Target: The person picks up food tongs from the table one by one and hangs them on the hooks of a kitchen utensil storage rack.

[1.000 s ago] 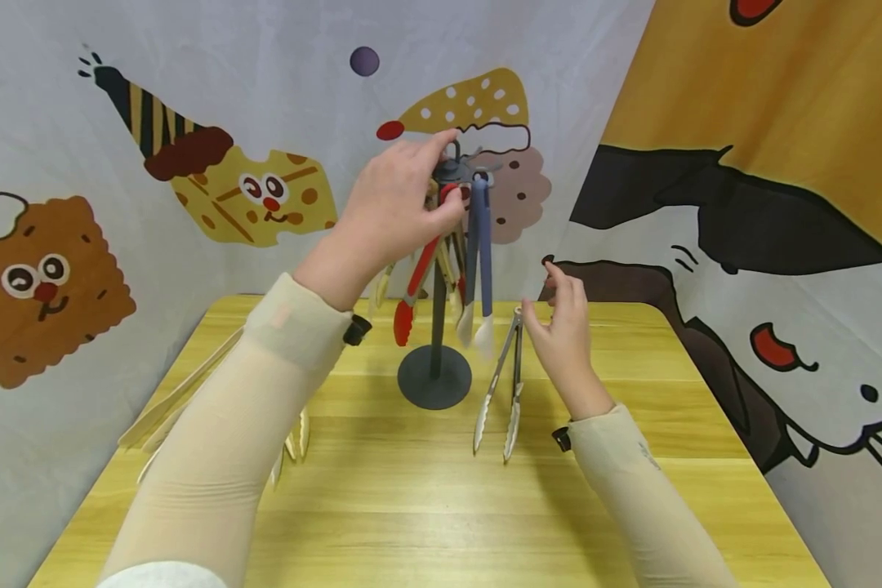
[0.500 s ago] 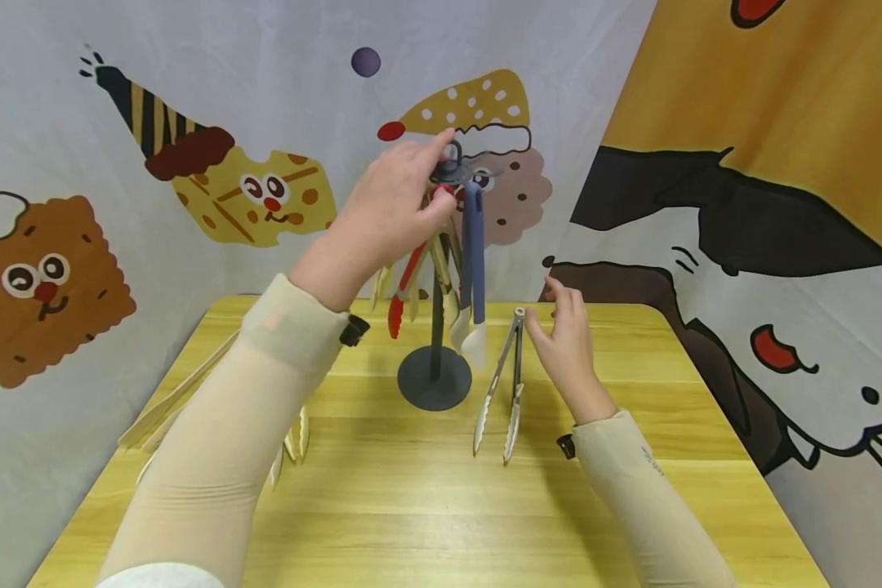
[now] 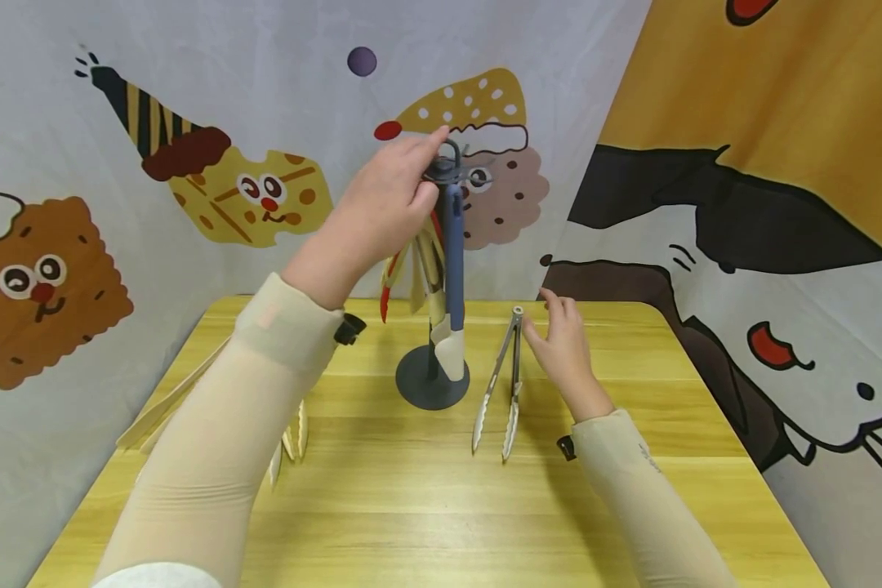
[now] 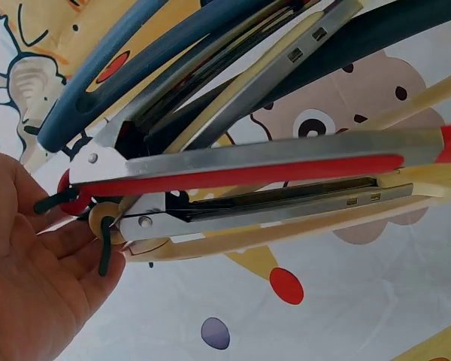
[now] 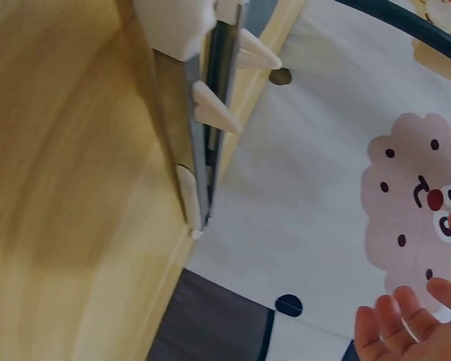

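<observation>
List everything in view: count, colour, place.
Table: 1, yellow, below
Stand: 1, dark grey, towards the back of the table
Blue tongs: 1, blue with white tips, on stand
Red tongs: 1, red and silver, on stand
Pale tongs: several, cream and silver, on stand
Metal tongs: 1, silver with white tips, right of stand
Left-side tongs: count unclear, pale, partly hidden
Backdrop: count unclear, white and orange, behind table
Wrist clips: 2, black, by sleeves
Sleeves: 2, cream, worn
Left hand: 1, at stand's top
Right hand: 1, beside metal tongs

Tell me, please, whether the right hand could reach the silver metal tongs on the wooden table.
Probably yes: the right hand is empty and close beside the silver metal tongs, and nothing visible stands between them.
</observation>
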A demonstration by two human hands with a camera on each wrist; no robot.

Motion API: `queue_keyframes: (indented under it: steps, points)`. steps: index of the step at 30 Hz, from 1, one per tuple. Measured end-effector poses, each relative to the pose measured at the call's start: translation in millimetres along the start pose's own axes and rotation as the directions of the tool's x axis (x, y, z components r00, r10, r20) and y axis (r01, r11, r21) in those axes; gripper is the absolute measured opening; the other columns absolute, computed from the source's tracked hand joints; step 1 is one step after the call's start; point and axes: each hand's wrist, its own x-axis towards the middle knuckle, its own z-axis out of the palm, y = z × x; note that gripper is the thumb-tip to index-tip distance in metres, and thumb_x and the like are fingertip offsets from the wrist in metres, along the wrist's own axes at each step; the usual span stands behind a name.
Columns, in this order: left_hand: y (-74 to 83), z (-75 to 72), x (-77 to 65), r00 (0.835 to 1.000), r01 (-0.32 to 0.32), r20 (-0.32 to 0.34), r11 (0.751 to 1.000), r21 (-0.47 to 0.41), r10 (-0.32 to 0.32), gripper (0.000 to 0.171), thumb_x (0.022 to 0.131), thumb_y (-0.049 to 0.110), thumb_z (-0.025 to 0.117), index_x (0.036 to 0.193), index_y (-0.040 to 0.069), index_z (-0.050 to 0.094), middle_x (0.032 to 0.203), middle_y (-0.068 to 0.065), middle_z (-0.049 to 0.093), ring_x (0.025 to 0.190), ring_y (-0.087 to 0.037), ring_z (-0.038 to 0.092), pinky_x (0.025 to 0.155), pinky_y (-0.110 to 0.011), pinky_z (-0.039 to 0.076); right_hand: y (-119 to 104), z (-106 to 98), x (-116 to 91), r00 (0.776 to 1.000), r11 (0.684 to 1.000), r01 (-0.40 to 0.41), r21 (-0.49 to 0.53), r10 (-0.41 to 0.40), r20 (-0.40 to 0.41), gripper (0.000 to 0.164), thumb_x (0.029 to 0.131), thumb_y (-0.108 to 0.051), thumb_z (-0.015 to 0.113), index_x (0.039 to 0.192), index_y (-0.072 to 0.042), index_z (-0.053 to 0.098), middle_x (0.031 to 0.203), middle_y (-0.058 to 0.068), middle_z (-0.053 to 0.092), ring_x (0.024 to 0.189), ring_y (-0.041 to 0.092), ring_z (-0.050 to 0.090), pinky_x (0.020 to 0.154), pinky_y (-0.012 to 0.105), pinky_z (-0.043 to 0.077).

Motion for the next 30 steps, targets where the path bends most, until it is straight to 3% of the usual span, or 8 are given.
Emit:
queue_keyframes:
  steps: [8,14,17,22,26,30]
  points:
    - [-3.2,-1.0,-0.4,1.000,0.005,0.014,1.000,-0.009,-0.005,0.056,0.098,0.016,0.030,0.152,0.021,0.019,0.146,-0.001,0.041,0.134,-0.012,0.036,0.113,-0.030,0.028,12.2,16.4,0.2,0.981,0.992,-0.100,-0.077,0.112,0.160,0.073,0.091,-0.041,0.056,0.148,-0.007,0.028,0.136,0.024,0.039,0.123,0.040,0.040,0.097,0.055,0.040]
    - [-5.4,0.6,-1.6,0.998,-0.051,-0.044,0.999,0.006,0.051,0.053,0.098,0.017,0.030,0.151,0.018,0.025,0.145,-0.002,0.041,0.135,-0.016,0.032,0.114,-0.031,0.025,15.3,28.3,-3.0,0.918,0.967,-0.209,-0.142,0.245,0.313,0.089,0.090,-0.056,0.051,0.151,-0.002,0.015,0.147,0.032,0.022,0.133,0.048,0.027,0.101,0.061,0.035]
    - [-5.3,2.0,-2.8,0.998,-0.045,-0.046,0.999,0.006,0.045,0.054,0.100,0.033,0.034,0.151,0.020,0.025,0.147,-0.001,0.040,0.136,-0.016,0.032,0.114,-0.032,0.025,16.8,34.9,-4.5,0.888,0.959,-0.226,-0.170,0.275,0.369,0.094,0.089,-0.061,0.048,0.150,0.002,0.012,0.148,0.034,0.017,0.134,0.051,0.022,0.102,0.062,0.033]
    - [-3.2,3.9,-3.2,0.999,-0.020,-0.049,1.000,0.013,0.021,0.072,0.093,0.057,0.043,0.151,0.020,0.024,0.148,0.000,0.038,0.137,-0.015,0.033,0.115,-0.032,0.025,20.0,47.0,-6.1,0.842,0.946,-0.243,-0.214,0.315,0.438,0.104,0.086,-0.069,0.043,0.149,0.006,0.010,0.148,0.037,0.012,0.134,0.054,0.019,0.103,0.061,0.033]
    - [-3.4,4.5,-3.9,0.997,-0.033,-0.067,0.999,0.001,0.033,0.071,0.092,0.055,0.045,0.151,0.019,0.026,0.147,-0.001,0.040,0.136,-0.017,0.034,0.114,-0.033,0.025,21.4,54.6,-6.5,0.807,0.933,-0.257,-0.252,0.350,0.475,0.107,0.084,-0.072,0.043,0.148,0.008,0.013,0.146,0.038,0.013,0.132,0.054,0.022,0.102,0.060,0.034]
    - [-3.9,5.1,-4.0,0.996,-0.049,-0.079,0.999,0.002,0.049,0.069,0.093,0.053,0.046,0.150,0.018,0.028,0.145,-0.002,0.041,0.135,-0.017,0.036,0.114,-0.034,0.026,22.2,59.5,-6.6,0.787,0.922,-0.274,-0.275,0.379,0.487,0.106,0.083,-0.072,0.046,0.145,0.010,0.021,0.142,0.038,0.018,0.127,0.055,0.031,0.099,0.060,0.037]
